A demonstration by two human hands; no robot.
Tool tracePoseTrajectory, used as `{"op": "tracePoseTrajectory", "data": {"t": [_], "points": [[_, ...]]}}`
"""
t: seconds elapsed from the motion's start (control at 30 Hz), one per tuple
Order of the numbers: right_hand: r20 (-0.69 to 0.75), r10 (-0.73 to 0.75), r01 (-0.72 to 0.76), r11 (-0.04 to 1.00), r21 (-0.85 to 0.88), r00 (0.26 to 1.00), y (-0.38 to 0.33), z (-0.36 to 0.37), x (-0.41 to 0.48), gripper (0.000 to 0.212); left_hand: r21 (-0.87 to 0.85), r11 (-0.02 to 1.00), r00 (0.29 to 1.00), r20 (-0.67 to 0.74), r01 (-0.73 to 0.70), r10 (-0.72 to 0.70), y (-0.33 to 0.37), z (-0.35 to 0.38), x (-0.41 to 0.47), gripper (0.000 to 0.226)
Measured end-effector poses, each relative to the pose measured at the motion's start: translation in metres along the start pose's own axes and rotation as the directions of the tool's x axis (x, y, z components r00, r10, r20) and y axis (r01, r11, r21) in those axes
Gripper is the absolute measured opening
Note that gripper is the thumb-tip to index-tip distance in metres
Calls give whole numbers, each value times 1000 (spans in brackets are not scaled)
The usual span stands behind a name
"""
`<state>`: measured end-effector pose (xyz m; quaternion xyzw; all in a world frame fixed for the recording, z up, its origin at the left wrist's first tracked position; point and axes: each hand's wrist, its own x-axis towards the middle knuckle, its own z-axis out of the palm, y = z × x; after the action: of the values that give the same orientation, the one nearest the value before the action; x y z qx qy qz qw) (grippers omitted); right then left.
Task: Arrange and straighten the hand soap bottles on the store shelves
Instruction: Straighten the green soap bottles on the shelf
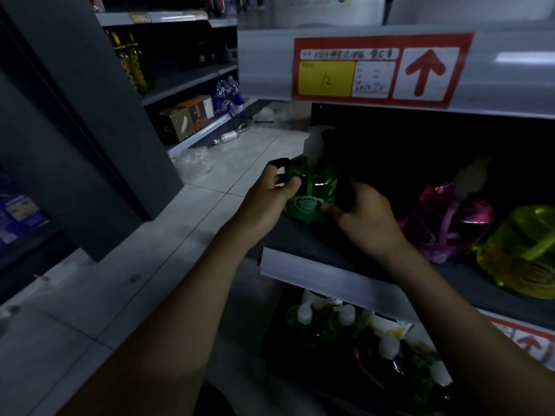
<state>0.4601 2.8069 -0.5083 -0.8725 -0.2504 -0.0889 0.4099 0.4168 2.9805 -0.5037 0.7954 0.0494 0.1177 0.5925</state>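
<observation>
Left hand [267,199] and right hand [366,217], fingers curled round 1 translucent green plastic pump bottle [313,187], upright near grey metal shelf [315,274] left edge; dark gap to magenta plastic bottle [450,217].

The green bottle [312,187] shows only its front, because the left hand [267,193] covers its left side and the fingers of the right hand [366,217] curl round its right side and fade into shadow; its white pump is only a pale blur. The back of the shelf [315,271] is black (nothing can be told there), the pink bottle [447,217] is smeared, and the yellow bottle [522,250] is cut by the right edge. The writing on the price label [372,70] is too blurred to read, and the lower bottles [360,340] are half hidden under the shelf's front edge.
</observation>
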Motion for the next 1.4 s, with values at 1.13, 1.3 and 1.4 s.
{"op": "tracePoseTrajectory", "data": {"t": [1.13, 1.3, 1.4], "points": [[-211, -136, 10, 861, -508, 968, 50, -178, -128, 18, 594, 577, 822, 313, -560, 476, 99, 159, -74, 19], [-633, 71, -329, 895, -300, 771, 116, -241, -159, 22, 367, 642, 739, 361, -673, 569, 124, 255, -78, 23], [-621, 254, -498, 829, -254, 741, 146, -261, -169, 48, 278, 681, 730, 367, -678, 577, 133, 304, -82, 37]]}}
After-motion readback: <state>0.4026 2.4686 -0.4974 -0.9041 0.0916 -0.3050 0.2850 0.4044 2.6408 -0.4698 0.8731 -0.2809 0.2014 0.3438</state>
